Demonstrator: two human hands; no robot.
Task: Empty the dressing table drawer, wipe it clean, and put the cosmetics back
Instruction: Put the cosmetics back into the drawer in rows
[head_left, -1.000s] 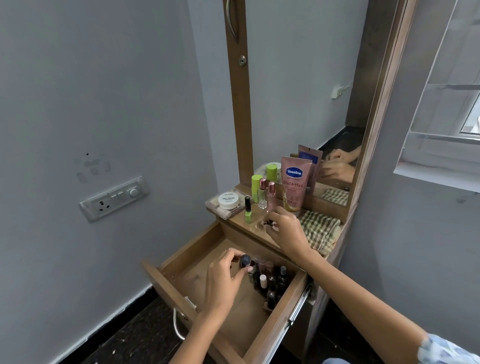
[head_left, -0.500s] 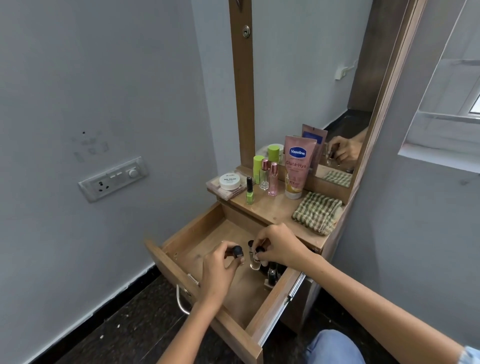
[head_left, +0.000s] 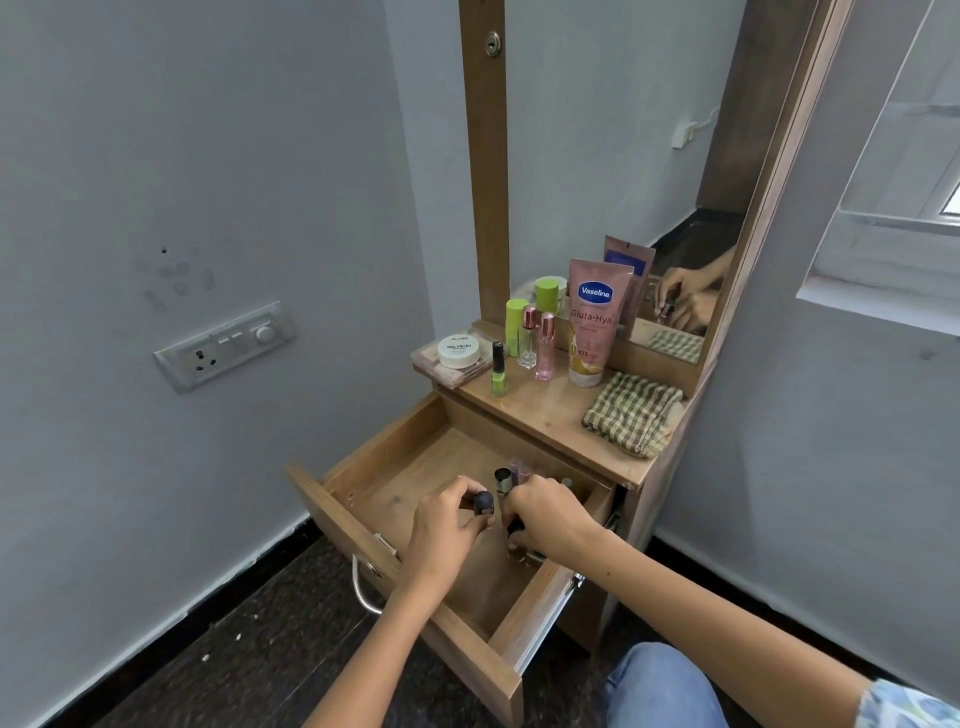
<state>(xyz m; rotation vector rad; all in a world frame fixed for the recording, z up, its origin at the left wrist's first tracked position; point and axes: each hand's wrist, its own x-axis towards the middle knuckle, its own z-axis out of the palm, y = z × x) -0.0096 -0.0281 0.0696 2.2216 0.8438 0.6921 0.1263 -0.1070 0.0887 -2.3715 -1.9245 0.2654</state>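
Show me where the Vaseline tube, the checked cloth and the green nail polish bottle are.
Vaseline tube (head_left: 595, 317), head view, on the front below the logo.
Checked cloth (head_left: 631, 413), head view, middle of the folded cloth.
Green nail polish bottle (head_left: 498, 381), head view, on the green glass body.

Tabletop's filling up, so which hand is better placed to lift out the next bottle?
Probably the right hand: it is already among the small bottles in the drawer. The left hand holds a dark-capped bottle.

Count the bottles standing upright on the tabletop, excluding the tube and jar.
4: a green nail polish bottle in front, a lime green bottle behind it, then a clear bottle and a pink bottle. None looks hidden.
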